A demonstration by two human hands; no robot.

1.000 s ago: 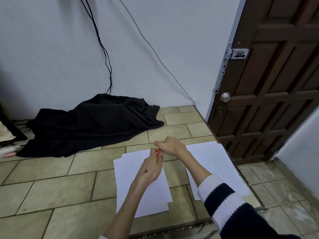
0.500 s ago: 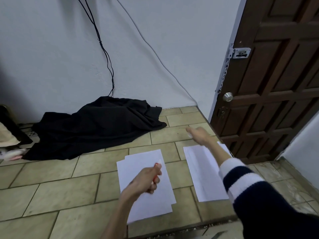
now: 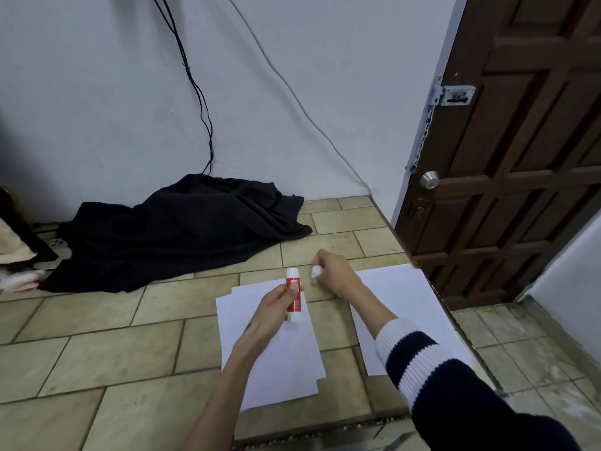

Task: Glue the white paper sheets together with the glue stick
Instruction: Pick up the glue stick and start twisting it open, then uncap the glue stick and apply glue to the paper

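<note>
My left hand grips a red and white glue stick, held upright over a small stack of white paper sheets on the tiled floor. Its top end is white. To its right, my right hand pinches a small white cap just above the floor. A second white sheet lies to the right, partly hidden under my right forearm and striped sleeve.
A black cloth is heaped against the white wall at the back left, with cables hanging above it. A brown wooden door stands at the right. A floor step edge runs along the right sheet.
My right hand reached out to the far right, then came back beside the glue stick holding the white cap. My left hand raised the glue stick so its body shows.
</note>
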